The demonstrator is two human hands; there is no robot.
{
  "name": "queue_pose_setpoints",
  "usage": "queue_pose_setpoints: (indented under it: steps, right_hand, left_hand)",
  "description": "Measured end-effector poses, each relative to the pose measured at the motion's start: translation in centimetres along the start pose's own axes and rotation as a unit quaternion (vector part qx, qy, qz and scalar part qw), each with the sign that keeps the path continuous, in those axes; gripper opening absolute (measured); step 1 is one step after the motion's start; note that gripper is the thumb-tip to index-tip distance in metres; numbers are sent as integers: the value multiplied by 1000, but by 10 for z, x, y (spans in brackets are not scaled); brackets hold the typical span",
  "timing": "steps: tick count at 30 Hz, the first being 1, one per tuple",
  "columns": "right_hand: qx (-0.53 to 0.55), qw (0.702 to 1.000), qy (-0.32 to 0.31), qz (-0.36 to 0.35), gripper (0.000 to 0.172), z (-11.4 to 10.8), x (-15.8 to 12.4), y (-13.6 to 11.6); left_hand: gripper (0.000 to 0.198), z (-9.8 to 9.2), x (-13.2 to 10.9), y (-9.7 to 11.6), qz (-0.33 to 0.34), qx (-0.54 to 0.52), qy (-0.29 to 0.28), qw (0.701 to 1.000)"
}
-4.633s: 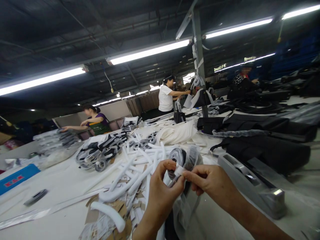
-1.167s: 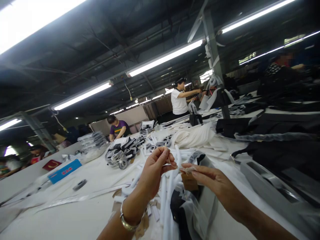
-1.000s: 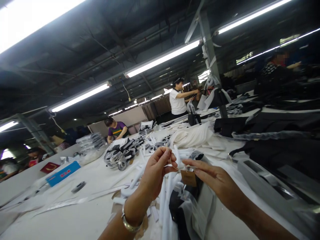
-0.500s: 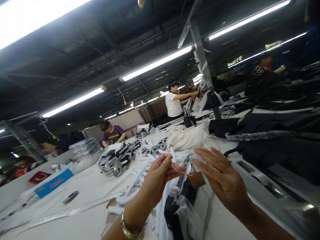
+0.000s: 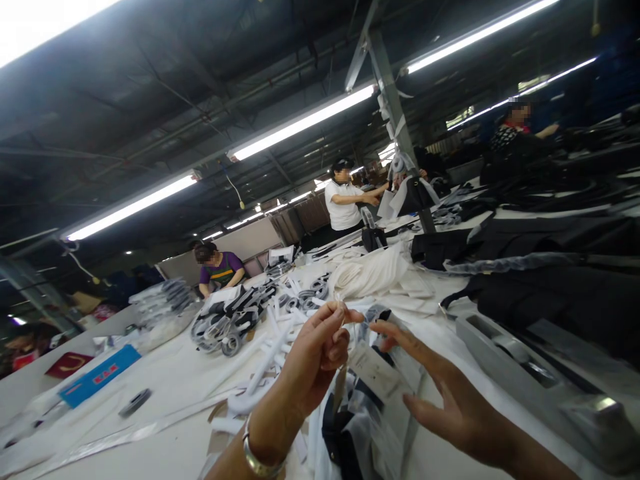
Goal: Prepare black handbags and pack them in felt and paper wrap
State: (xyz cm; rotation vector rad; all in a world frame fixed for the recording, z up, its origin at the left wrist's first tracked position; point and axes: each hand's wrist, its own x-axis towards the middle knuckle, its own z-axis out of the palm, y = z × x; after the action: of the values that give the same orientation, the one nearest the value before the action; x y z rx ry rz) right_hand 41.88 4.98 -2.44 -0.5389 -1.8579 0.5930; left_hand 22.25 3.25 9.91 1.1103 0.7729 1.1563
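My left hand (image 5: 320, 350) is raised over the table with thumb and forefinger pinched on a thin string, from which a pale paper tag (image 5: 374, 368) hangs. My right hand (image 5: 450, 400) is just right of the tag, fingers spread and holding nothing. Under both hands lies a clear plastic bag (image 5: 373, 427) with a dark garment inside. White padded strips (image 5: 265, 363) lie scattered to the left of my left hand.
A grey tape dispenser (image 5: 530, 383) stands at right. Black garments (image 5: 550, 293) are piled beyond it, white cloth (image 5: 375, 273) in the middle, black-and-white straps (image 5: 225, 320) at left, a blue box (image 5: 95, 383) far left. Other people work at the far table edges.
My right hand has let go of the tag and string and opened, dropping lower and to the right. My left hand keeps its pinch on the string, and the tag now hangs from it.
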Motion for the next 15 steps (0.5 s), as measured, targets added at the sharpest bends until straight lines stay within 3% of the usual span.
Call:
queue_pose_setpoints:
  steps: [4,8,12,15]
  right_hand:
    - [131,984,-4,117,65,8,-3,-1]
    - [109,979,33,168,62,20,4,-8]
    - [116,979,60,155,51,29,6,-17]
    - [131,982,75,116,58,32,7,-25]
  left_hand:
    - [14,1,1,0,-1,-4,-10,1000]
    - [13,5,3,-3,-5,-10,-16,1000]
    - [13,10,5,-10,8,-9,-8,1000]
    - [12,14,6,-16,21,-8,-10,1000]
